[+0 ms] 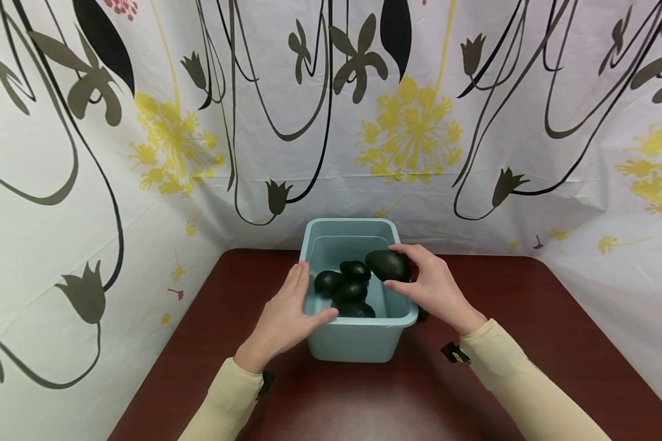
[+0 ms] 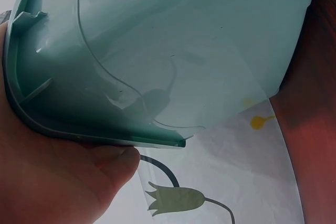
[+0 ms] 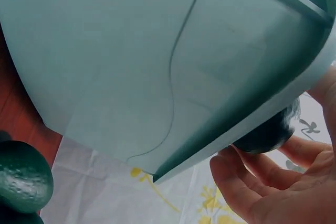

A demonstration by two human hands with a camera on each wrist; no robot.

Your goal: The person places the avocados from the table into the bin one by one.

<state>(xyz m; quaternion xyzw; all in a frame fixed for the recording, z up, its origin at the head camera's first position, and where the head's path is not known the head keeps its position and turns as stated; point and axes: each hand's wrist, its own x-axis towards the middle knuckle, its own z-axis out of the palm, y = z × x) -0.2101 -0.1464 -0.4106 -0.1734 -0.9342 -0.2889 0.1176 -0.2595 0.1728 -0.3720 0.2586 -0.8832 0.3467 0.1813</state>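
Observation:
A pale blue-green plastic bin (image 1: 355, 340) stands on the table, with several dark green avocados (image 1: 350, 292) at its near left inside. Over the bin's right side, my right hand (image 1: 433, 285) holds another avocado (image 1: 386, 264) between thumb and fingers; in the right wrist view that avocado (image 3: 268, 132) shows partly behind the rim. My left hand (image 1: 287, 315) rests against the bin's near left corner, fingers straight along the left rim and thumb at the front rim. In the left wrist view, the left hand (image 2: 58, 166) touches the rim (image 2: 105, 141).
Beside the bin's right wall lies an avocado (image 3: 23, 177), mostly hidden in the head view; part of another shows below it. The dark red-brown table (image 1: 496, 294) reaches back to a patterned cloth (image 1: 557, 153), which also hangs at the left.

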